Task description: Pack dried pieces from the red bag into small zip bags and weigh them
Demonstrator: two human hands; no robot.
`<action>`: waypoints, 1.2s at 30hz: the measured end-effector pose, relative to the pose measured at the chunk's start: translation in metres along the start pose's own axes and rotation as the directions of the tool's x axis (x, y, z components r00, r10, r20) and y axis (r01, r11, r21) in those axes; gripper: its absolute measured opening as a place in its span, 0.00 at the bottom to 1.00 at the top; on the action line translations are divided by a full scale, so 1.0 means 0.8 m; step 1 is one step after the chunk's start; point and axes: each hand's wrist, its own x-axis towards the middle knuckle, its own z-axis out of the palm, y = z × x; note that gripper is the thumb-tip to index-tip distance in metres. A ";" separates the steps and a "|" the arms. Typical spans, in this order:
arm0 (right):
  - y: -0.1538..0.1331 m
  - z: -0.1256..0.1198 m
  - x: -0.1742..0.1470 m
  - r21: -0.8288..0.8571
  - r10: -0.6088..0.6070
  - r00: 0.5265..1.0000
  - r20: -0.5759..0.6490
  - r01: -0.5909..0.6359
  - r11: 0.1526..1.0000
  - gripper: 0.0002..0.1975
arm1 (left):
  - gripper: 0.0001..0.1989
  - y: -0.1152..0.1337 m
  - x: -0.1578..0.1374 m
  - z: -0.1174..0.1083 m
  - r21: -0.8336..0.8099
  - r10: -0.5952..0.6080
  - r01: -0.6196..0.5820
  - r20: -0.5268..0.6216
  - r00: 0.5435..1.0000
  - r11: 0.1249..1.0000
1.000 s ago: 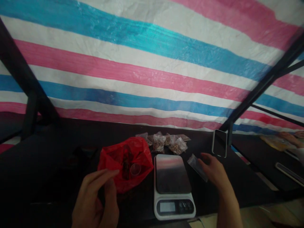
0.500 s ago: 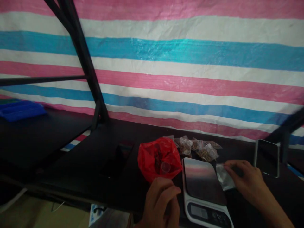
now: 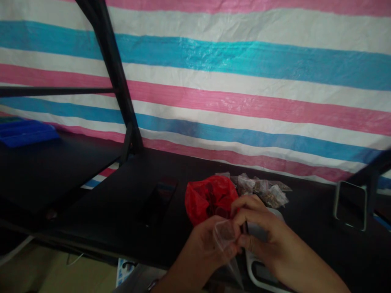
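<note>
A clear plastic zip bag is pinched between my two hands, in front of the red plastic bag. My left hand grips it from the left, fingers closed at its edge. From the right, my right hand holds the bag's other edge with thumb and fingers pressed together. Beneath my right hand lies a white kitchen scale, largely covered by it. Just beyond my hands stands the open red plastic bag, with dark contents and a clear round cup inside.
Several small filled zip bags lie behind the scale. A phone-like device leans upright at the right. A dark flat phone-like object lies left of the red bag. A blue tray sits far left, near a black metal frame.
My right hand has moved left from beside the scale, bringing the clear zip bag across to my left hand. Both hands now hold it. The view has shifted slightly.
</note>
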 end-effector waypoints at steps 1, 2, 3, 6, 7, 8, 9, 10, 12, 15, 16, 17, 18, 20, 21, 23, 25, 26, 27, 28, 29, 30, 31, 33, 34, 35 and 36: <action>0.003 -0.002 0.003 0.007 -0.018 1.000 -0.004 0.018 1.000 0.08 | 0.20 0.003 -0.002 -0.005 0.043 -0.003 0.006 -0.053 0.999 0.999; 0.007 -0.003 0.006 0.016 -0.038 0.999 -0.021 0.038 0.999 0.07 | 0.19 0.006 -0.006 -0.010 0.103 0.010 0.002 -0.117 0.993 0.995; 0.011 -0.003 0.010 0.019 -0.052 0.997 -0.052 0.053 0.998 0.06 | 0.17 0.009 -0.009 -0.015 0.176 0.053 -0.018 -0.198 0.979 0.984; 0.029 0.005 0.025 -0.061 0.006 0.986 -0.169 -0.016 0.998 0.05 | 0.15 0.016 -0.018 -0.030 0.410 0.290 -0.097 -0.441 0.850 0.907; 0.036 0.010 0.029 -0.125 0.059 0.980 -0.189 -0.083 0.989 0.06 | 0.14 0.017 -0.019 -0.035 0.465 0.356 -0.099 -0.505 0.787 0.880; 0.043 0.016 0.033 -0.197 0.116 0.975 -0.192 -0.154 0.968 0.09 | 0.15 0.017 -0.018 -0.038 0.501 0.401 -0.089 -0.559 0.725 0.861; 0.050 0.023 0.036 -0.268 0.165 0.968 -0.189 -0.212 0.940 0.12 | 0.16 0.017 -0.016 -0.040 0.524 0.422 -0.061 -0.605 0.675 0.850; 0.056 0.029 0.039 -0.328 0.203 0.962 -0.183 -0.254 0.910 0.14 | 0.18 0.016 -0.011 -0.042 0.541 0.424 -0.015 -0.641 0.640 0.841; 0.065 0.040 0.044 -0.400 0.236 0.954 -0.186 -0.293 0.869 0.16 | 0.24 0.011 0.001 -0.043 0.569 0.388 0.125 -0.688 0.613 0.813; 0.070 0.052 0.047 -0.401 0.215 0.958 -0.191 -0.276 0.873 0.15 | 0.27 0.002 0.023 -0.044 0.597 0.346 0.269 -0.712 0.611 0.755; 0.071 0.055 0.048 -0.383 0.198 0.961 -0.193 -0.260 0.886 0.15 | 0.25 -0.002 0.029 -0.045 0.604 0.354 0.262 -0.707 0.612 0.752; 0.071 0.056 0.048 -0.362 0.182 0.964 -0.193 -0.242 0.900 0.15 | 0.23 -0.004 0.035 -0.046 0.610 0.370 0.236 -0.697 0.614 0.756; 0.071 0.057 0.047 -0.345 0.170 0.966 -0.194 -0.230 0.910 0.14 | 0.21 -0.006 0.039 -0.047 0.616 0.390 0.201 -0.684 0.616 0.762; 0.071 0.056 0.046 -0.353 0.162 0.966 -0.203 -0.226 0.908 0.14 | 0.17 -0.008 0.047 -0.048 0.628 0.436 0.130 -0.659 0.613 0.767; 0.070 0.055 0.045 -0.383 0.171 0.962 -0.211 -0.242 0.891 0.14 | 0.15 -0.008 0.049 -0.049 0.638 0.464 0.095 -0.645 0.608 0.764; 0.068 0.052 0.043 -0.474 0.204 0.953 -0.224 -0.290 0.832 0.15 | 0.13 -0.006 0.052 -0.048 0.665 0.526 0.026 -0.613 0.590 0.746; 0.065 0.048 0.041 -0.557 0.255 0.939 -0.229 -0.341 0.757 0.15 | 0.10 -0.003 0.052 -0.048 0.697 0.587 -0.035 -0.574 0.570 0.716; 0.063 0.046 0.039 -0.586 0.280 0.932 -0.232 -0.364 0.724 0.15 | 0.10 -0.002 0.051 -0.048 0.714 0.615 -0.058 -0.555 0.561 0.697; 0.060 0.045 0.038 -0.607 0.299 0.924 -0.238 -0.382 0.697 0.17 | 0.09 -0.002 0.049 -0.048 0.732 0.642 -0.077 -0.535 0.549 0.677; 0.058 0.044 0.037 -0.624 0.308 0.918 -0.248 -0.395 0.674 0.19 | 0.09 -0.002 0.046 -0.050 0.749 0.667 -0.092 -0.518 0.535 0.656; 0.056 0.043 0.037 -0.636 0.308 0.914 -0.265 -0.406 0.656 0.21 | 0.09 -0.002 0.043 -0.051 0.767 0.694 -0.106 -0.502 0.516 0.633; 0.053 0.043 0.036 -0.646 0.300 0.910 -0.286 -0.414 0.642 0.22 | 0.09 -0.003 0.041 -0.053 0.787 0.725 -0.118 -0.485 0.489 0.606; 0.051 0.043 0.035 -0.653 0.284 0.907 -0.312 -0.422 0.629 0.22 | 0.10 -0.004 0.038 -0.056 0.807 0.758 -0.129 -0.467 0.456 0.576; 0.046 0.042 0.035 -0.665 0.246 0.896 -0.369 -0.439 0.604 0.19 | 0.12 -0.006 0.033 -0.060 0.843 0.811 -0.142 -0.434 0.392 0.519; 0.044 0.042 0.034 -0.669 0.228 0.891 -0.392 -0.446 0.594 0.17 | 0.13 -0.006 0.032 -0.062 0.855 0.828 -0.144 -0.420 0.372 0.498; 0.041 0.041 0.034 -0.672 0.212 0.887 -0.409 -0.451 0.588 0.16 | 0.13 -0.006 0.031 -0.063 0.863 0.837 -0.146 -0.408 0.364 0.484; 0.038 0.040 0.034 -0.674 0.200 0.887 -0.416 -0.449 0.586 0.15 | 0.13 -0.005 0.030 -0.063 0.866 0.838 -0.144 -0.403 0.369 0.479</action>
